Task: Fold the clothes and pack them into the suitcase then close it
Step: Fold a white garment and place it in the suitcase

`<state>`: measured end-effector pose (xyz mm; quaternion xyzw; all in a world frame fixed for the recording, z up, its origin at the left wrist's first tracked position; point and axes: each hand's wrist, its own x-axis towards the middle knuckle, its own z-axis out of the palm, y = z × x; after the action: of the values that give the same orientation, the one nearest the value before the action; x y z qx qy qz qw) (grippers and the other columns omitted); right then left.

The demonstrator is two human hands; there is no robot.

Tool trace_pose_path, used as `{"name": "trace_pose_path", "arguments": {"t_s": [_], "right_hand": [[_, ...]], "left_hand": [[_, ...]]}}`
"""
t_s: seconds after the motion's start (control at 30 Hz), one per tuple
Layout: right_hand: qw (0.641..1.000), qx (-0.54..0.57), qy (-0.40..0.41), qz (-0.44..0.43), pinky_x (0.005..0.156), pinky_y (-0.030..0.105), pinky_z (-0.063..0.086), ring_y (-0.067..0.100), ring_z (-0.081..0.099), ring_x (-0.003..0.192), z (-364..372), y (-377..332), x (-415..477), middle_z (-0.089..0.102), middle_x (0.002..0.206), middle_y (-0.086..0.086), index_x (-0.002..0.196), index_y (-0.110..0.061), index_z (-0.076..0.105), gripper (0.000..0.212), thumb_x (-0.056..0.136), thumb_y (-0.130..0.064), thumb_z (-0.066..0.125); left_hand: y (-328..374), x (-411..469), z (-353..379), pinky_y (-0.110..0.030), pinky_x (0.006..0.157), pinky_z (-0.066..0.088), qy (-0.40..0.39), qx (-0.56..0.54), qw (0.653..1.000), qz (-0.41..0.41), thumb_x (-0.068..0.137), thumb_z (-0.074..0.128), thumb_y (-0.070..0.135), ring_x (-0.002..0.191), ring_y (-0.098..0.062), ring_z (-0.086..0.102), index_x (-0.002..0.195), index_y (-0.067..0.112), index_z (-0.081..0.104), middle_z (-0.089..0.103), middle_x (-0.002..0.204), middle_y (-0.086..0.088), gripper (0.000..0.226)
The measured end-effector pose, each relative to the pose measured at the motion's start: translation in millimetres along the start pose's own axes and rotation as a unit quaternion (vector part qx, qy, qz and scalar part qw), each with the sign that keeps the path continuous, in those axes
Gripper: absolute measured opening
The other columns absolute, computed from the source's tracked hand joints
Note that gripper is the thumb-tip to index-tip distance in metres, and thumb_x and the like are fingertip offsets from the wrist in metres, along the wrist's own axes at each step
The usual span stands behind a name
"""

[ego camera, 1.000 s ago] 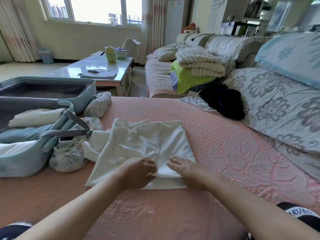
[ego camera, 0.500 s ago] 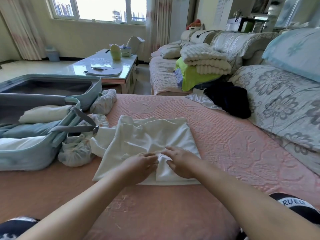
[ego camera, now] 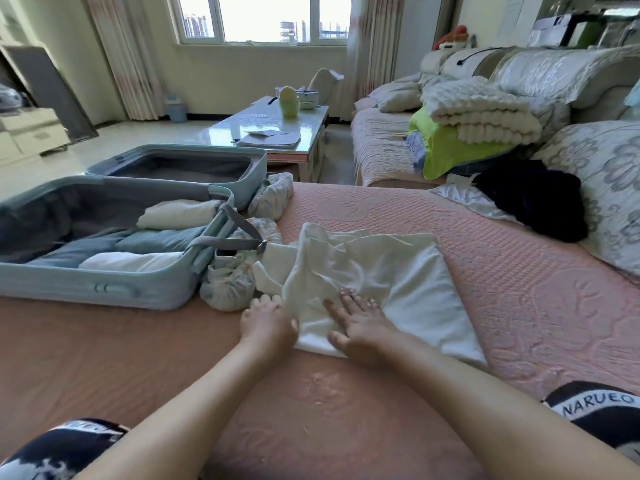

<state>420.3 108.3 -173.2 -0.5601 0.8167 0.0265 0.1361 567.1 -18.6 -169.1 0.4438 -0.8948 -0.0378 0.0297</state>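
White garment [ego camera: 381, 271] mid-fold on bed [ego camera: 519, 306], open suitcase [ego camera: 104, 289] at 9 o'clock; pinned under flat right hand [ego camera: 356, 322]; left hand [ego camera: 268, 320] curled at its 9 o'clock edge, grip unclear. Next, likely: fold that edge toward 3 o'clock.

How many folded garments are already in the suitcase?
3 in the suitcase: a cream garment at the far end, a blue-grey garment in the middle, and a white garment nearest the front wall. More may lie hidden beneath.
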Motion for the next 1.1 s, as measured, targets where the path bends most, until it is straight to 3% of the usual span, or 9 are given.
{"name": "trace_pose_path", "arguments": {"t_s": [0.23, 0.33, 0.5, 0.67, 0.73, 0.83, 0.93, 1.03, 1.1], "right_hand": [[0.979, 0.189, 0.067, -0.023, 0.125, 0.034, 0.005, 0.017, 0.004, 0.155, -13.7, 14.8, -17.6, 0.008, 0.168, 0.002, 0.157, -0.030, 0.026, 0.059, 0.103, -0.048, 0.042], [0.906, 0.382, 0.180, 0.012, 0.117, 0.036, 0.033, 0.019, 0.042, 0.140, -36.7, 32.6, -25.0, 0.042, 0.154, 0.000, 0.150, -0.029, 0.039, 0.048, 0.103, -0.037, 0.045], [0.772, 0.560, 0.287, 0.089, 0.087, 0.029, 0.047, 0.020, 0.061, 0.109, -79.9, 79.4, -49.2, 0.061, 0.118, -0.002, 0.143, -0.024, 0.048, 0.038, 0.105, -0.022, 0.042], [0.873, 0.417, 0.209, 0.139, 0.101, 0.034, 0.048, 0.019, 0.057, 0.124, -75.7, 133.4, -66.8, 0.057, 0.135, 0.003, 0.143, -0.029, 0.050, 0.047, 0.097, -0.026, 0.058], [0.906, 0.362, 0.149, 0.159, 0.092, 0.026, 0.051, 0.020, 0.061, 0.120, -67.5, 142.6, -71.2, 0.061, 0.132, 0.002, 0.138, -0.027, 0.057, 0.045, 0.094, -0.024, 0.060], [0.946, 0.251, 0.145, 0.143, 0.093, 0.030, 0.048, 0.022, 0.061, 0.116, -58.5, 147.5, -71.1, 0.067, 0.125, 0.001, 0.126, -0.027, 0.066, 0.038, 0.089, -0.026, 0.059], [0.961, 0.212, 0.138, 0.110, 0.100, 0.029, 0.043, 0.021, 0.053, 0.127, -57.2, 142.2, -64.2, 0.058, 0.136, 0.001, 0.137, -0.029, 0.056, 0.058, 0.080, -0.022, 0.061], [0.969, 0.217, 0.104, 0.059, 0.119, 0.032, 0.025, 0.017, 0.029, 0.146, -59.4, 131.3, -55.3, 0.035, 0.157, -0.002, 0.155, -0.034, 0.030, 0.086, 0.078, -0.034, 0.068], [0.977, 0.183, 0.103, 0.045, 0.121, 0.037, 0.022, 0.017, 0.027, 0.147, -61.1, 123.8, -46.1, 0.032, 0.159, -0.004, 0.157, -0.036, 0.022, 0.094, 0.077, -0.044, 0.071]], "left_hand": [[47.7, 5.4, -29.1, -0.041, 0.090, 0.045, 0.078, -0.247, 0.965, 0.028, 0.092, 0.052, 0.032, 0.108, -0.034, 0.057, 0.107, 0.011, 0.056, 0.057, 0.120, -0.009, 0.026], [79.9, 7.7, -51.0, -0.042, 0.085, 0.048, 0.119, -0.291, 0.946, 0.080, 0.087, 0.057, 0.031, 0.096, -0.030, 0.059, 0.091, 0.017, 0.058, 0.062, 0.105, -0.003, 0.015], [144.5, 5.1, -49.3, -0.030, 0.090, 0.045, 0.072, -0.356, 0.902, 0.232, 0.087, 0.065, 0.026, 0.106, -0.023, 0.059, 0.109, 0.017, 0.067, 0.063, 0.117, 0.000, 0.024], [196.5, -14.9, -35.7, -0.021, 0.090, 0.045, -0.262, -0.247, 0.863, 0.355, 0.096, 0.061, 0.024, 0.110, -0.018, 0.060, 0.131, 0.012, 0.058, 0.062, 0.124, -0.004, 0.037], [199.9, -5.7, -34.5, -0.030, 0.104, 0.042, -0.230, -0.214, 0.851, 0.420, 0.098, 0.058, 0.014, 0.119, -0.024, 0.057, 0.127, 0.006, 0.062, 0.062, 0.128, -0.010, 0.031], [187.5, 21.1, -43.9, -0.033, 0.083, 0.051, -0.084, -0.235, 0.900, 0.357, 0.087, 0.055, 0.002, 0.094, -0.022, 0.065, 0.096, 0.022, 0.074, 0.069, 0.097, 0.006, 0.028], [162.2, 44.0, -57.6, -0.031, 0.078, 0.047, 0.038, -0.126, 0.919, 0.372, 0.075, 0.059, 0.011, 0.112, -0.023, 0.054, 0.111, 0.031, 0.060, 0.055, 0.122, 0.007, 0.041], [144.0, 56.8, -65.2, -0.037, 0.098, 0.046, -0.046, 0.094, 0.935, 0.340, 0.070, 0.076, 0.047, 0.135, -0.023, 0.040, 0.148, 0.038, 0.028, 0.033, 0.152, 0.000, 0.093], [141.3, 61.8, -64.0, -0.034, 0.100, 0.046, -0.075, 0.172, 0.936, 0.297, 0.069, 0.077, 0.060, 0.127, -0.019, 0.051, 0.146, 0.040, 0.036, 0.047, 0.144, 0.006, 0.089]]}}
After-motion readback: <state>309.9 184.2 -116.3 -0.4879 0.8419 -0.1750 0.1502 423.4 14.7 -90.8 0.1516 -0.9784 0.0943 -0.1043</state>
